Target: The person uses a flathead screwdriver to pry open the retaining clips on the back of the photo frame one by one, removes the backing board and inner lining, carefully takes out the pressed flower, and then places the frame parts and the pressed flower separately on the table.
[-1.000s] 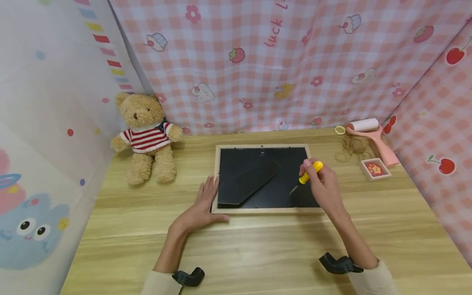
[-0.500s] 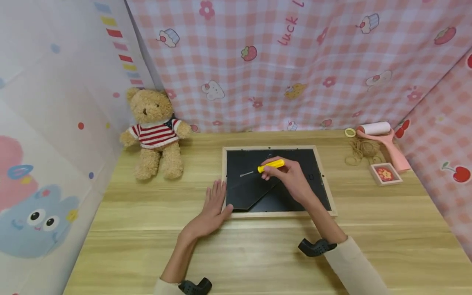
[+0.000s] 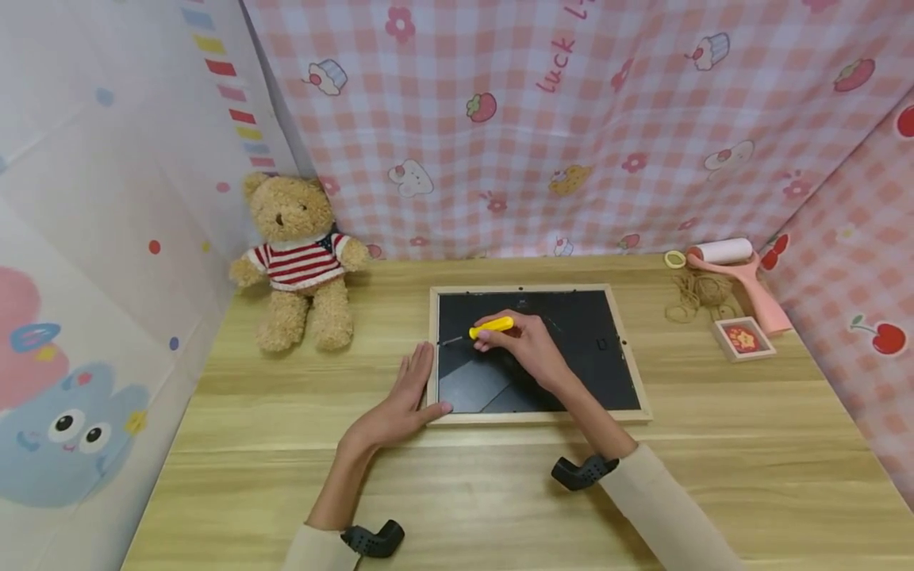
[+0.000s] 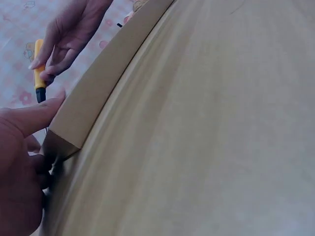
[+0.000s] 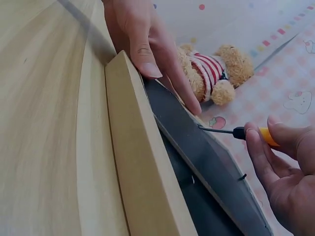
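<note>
On the table (image 3: 457, 492), the picture frame (image 3: 543, 415) lies between the teddy bear (image 3: 300, 262), farther left, and the roller (image 3: 723, 251), twine (image 3: 707, 289) and small box (image 3: 743, 339) at right, the box before the twine. The left hand (image 3: 394, 408) lies at the frame's left edge, the right hand (image 3: 530, 346) above it with the screwdriver (image 3: 493, 327).

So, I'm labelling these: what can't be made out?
Front of the frame: head view, facing the table.
Pale mark on its back: head view, too small.
Part of the screwdriver: right wrist view, behind the right hand.
Rest of left hand: left wrist view, past the edge.
</note>
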Demonstrator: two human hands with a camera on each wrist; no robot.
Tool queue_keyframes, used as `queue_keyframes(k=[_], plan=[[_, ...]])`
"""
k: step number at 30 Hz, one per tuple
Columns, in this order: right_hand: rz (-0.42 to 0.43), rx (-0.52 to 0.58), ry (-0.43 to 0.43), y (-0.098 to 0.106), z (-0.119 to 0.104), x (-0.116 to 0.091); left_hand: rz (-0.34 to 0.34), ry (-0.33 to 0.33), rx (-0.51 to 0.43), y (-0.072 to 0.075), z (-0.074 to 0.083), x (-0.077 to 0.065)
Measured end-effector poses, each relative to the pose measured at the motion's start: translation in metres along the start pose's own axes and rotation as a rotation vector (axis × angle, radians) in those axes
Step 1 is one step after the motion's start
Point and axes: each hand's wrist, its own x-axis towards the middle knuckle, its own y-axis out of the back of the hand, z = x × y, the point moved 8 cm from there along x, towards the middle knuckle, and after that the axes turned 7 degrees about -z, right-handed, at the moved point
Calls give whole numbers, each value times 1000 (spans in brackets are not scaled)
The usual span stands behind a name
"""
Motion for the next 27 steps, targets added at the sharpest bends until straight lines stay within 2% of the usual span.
queue_keyframes(k=[7, 13, 19, 24, 27], plan=[[-4, 17, 7, -5, -2, 6, 9, 58, 46, 3, -1, 1], [-12, -25, 33, -9, -7, 9, -16, 95, 49, 4, 1, 2], [-14, -179, 66, -15, -16, 15, -15, 92, 41, 2, 1, 2], [-37, -347, 133, -23, -38, 22, 17, 52, 24, 2, -2, 4], [-71, -423, 150, -30, -50, 27, 24, 41, 14, 1, -9, 6]])
